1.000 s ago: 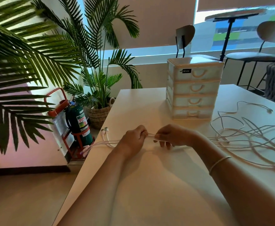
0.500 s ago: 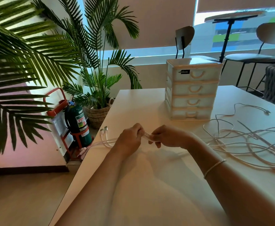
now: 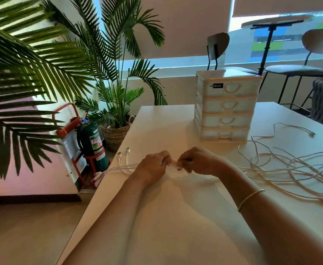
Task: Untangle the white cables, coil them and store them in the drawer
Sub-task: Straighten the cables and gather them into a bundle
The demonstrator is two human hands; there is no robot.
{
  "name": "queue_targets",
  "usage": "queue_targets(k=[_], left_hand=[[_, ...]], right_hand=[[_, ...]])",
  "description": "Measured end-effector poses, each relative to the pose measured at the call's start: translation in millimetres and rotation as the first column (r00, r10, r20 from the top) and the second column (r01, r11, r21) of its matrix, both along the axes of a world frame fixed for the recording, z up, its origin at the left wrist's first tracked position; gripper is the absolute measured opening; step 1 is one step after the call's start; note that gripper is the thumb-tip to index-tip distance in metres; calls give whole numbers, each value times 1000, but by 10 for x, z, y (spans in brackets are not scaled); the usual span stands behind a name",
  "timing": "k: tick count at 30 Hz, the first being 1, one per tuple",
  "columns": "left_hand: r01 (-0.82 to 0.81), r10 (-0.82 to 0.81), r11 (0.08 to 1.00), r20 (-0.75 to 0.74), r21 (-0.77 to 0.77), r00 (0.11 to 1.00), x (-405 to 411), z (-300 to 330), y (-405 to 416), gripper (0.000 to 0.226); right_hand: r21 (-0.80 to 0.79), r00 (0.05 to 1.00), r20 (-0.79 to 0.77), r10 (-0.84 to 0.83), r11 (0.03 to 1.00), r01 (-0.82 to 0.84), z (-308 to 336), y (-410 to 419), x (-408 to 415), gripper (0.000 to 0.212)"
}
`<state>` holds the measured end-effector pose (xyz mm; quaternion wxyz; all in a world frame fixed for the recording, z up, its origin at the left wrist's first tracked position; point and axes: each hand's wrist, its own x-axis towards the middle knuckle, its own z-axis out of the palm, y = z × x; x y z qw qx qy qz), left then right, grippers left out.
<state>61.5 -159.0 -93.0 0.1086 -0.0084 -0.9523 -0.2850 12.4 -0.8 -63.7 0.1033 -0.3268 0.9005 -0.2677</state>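
At nine o'clock beyond the table edge stands a green fire extinguisher [image 3: 92, 145] in a red stand, a potted palm [image 3: 116, 104] behind it. On the white table [image 3: 176, 217], two plug ends [image 3: 123, 152] stick out left of the left hand [image 3: 153, 167], whose fingers are curled around the bundled white cables [image 3: 290, 169]. Knuckles nearly touching it, the right hand [image 3: 199, 162] pinches the same bundle, forearm angled in from five o'clock with a thin bracelet [image 3: 250, 197] on the wrist. At one o'clock sits the four-drawer organiser [image 3: 226, 107], drawers closed. The loose tangle sprawls at three o'clock
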Motion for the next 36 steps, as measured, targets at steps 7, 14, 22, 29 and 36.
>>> queue_targets(k=[7, 14, 22, 29, 36], left_hand=[[80, -81, 997, 26, 14, 996, 32, -3, 5, 20], [47, -47, 999, 93, 0, 995, 17, 83, -64, 23], [-98, 141, 968, 181, -229, 973, 150, 312, -585, 43], [-377, 423, 815, 6, -440, 906, 275, 303, -1054, 58], [-488, 575, 719, 30, -495, 817, 294, 104, -1152, 62]], right_hand=[[-102, 994, -14, -111, 989, 109, -21, -8, -49, 24], [-128, 994, 58, -92, 987, 99, -25, 25, -66, 22], [-148, 986, -116, -118, 984, 100, -39, -59, -103, 26], [-73, 988, -107, -110, 992, 102, -62, -153, -115, 27], [124, 992, -128, -2, 992, 18, -130, -357, -10, 31]])
